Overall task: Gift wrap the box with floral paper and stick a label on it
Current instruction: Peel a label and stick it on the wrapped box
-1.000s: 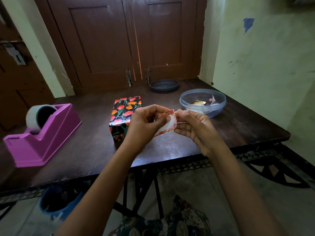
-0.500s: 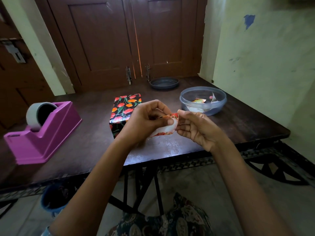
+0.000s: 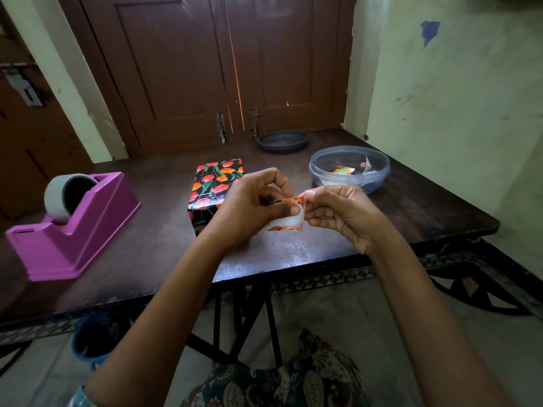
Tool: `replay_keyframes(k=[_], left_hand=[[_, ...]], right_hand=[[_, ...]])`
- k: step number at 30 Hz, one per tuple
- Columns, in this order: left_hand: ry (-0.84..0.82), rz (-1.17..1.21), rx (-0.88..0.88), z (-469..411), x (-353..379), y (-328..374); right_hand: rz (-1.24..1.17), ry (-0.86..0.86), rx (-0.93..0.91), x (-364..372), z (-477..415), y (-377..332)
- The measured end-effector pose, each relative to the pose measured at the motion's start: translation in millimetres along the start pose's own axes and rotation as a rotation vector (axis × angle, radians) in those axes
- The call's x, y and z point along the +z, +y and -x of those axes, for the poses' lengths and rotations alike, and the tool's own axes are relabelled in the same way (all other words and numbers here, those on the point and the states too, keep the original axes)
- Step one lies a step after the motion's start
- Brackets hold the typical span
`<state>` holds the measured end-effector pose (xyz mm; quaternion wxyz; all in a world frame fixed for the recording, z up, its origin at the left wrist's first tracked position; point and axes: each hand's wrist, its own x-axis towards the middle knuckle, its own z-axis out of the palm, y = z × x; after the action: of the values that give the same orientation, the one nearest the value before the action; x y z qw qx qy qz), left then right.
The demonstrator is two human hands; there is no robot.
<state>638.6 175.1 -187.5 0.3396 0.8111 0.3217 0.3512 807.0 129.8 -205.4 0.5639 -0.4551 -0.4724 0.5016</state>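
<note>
Since the box (image 3: 219, 183) is already covered in floral paper (image 3: 227, 171), wrapping is judged done; only the label (image 3: 289, 221) is left to be stuck on. It is held just in front of the box, pinched by the fingers of the left hand (image 3: 249, 205) and the right hand (image 3: 346, 218). A tape dispenser (image 3: 73, 227) is set left of the box.

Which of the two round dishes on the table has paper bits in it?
The clear tub on the right; the dark dish behind it shows none.
</note>
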Motion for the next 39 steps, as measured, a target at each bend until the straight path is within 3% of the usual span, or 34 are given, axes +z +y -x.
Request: replay_keyframes(k=[12,17,21,24,31,35,39], left_hand=[[0.0,0.03,-0.013,1.6,1.4,1.7],[0.021,0.003,-0.012,2.2,4.1,0.6],[0.382,-0.4,0.191,-2.1,19.9,-5.0],[0.485,-0.434,0.301,-0.4,32.7,-4.2],[0.263,0.079,0.058,3.9,32.9,-1.9],[0.29,0.24,-0.047,2.9,31.9,-5.0],[0.367,0.485,-0.186,-1.3,19.8,-6.4]], right_hand=[[-0.105,-0.014,0.0,0.5,5.0,2.6],[0.036,0.048,-0.108,4.1,4.1,5.8],[0.088,0.115,-0.149,8.2,-0.9,7.9],[0.02,0.151,-0.146,10.2,-4.9,12.5],[-0.091,0.106,-0.124,8.1,-5.0,18.1],[-0.098,0.07,-0.1,10.4,-3.8,17.1],[-0.132,0.195,-0.059,7.2,-6.5,14.5]])
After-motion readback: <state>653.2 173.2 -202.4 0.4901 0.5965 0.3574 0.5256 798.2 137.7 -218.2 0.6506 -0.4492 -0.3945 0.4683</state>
